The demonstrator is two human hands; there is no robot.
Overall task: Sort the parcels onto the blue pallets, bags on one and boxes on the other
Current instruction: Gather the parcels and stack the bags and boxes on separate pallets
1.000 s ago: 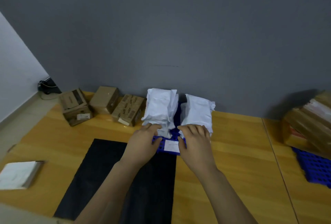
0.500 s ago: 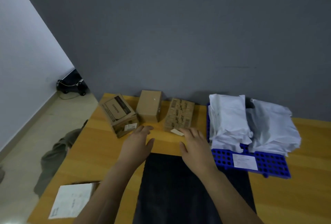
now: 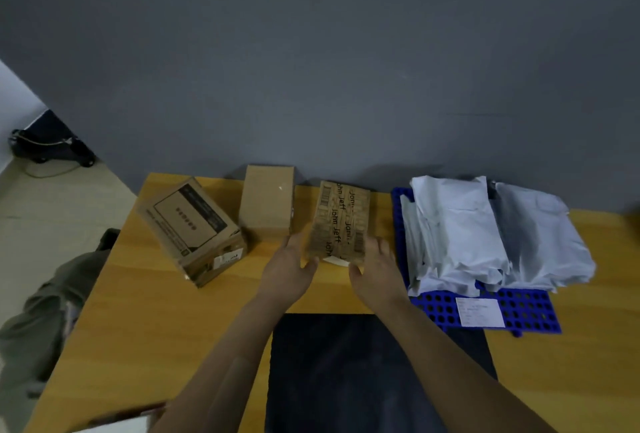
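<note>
Having left the white bags [image 3: 460,235] on the blue pallet [image 3: 519,311], you now flank the printed box [image 3: 341,221] at the back of the bench [image 3: 138,311]: left grip [image 3: 291,266] and right grip [image 3: 375,266] spread, straight fingers pressing its sides. Box sorting likely begins; the other pallet is out of view.

Both forearms are bare along their visible length; the left hand [image 3: 289,268] and right hand [image 3: 376,268] bare too.

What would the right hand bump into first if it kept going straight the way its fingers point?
Probably nothing soon: the right hand points along the bare gap between the printed box and the blue pallet, so the grey wall comes first. Depth is hard to judge.
</note>
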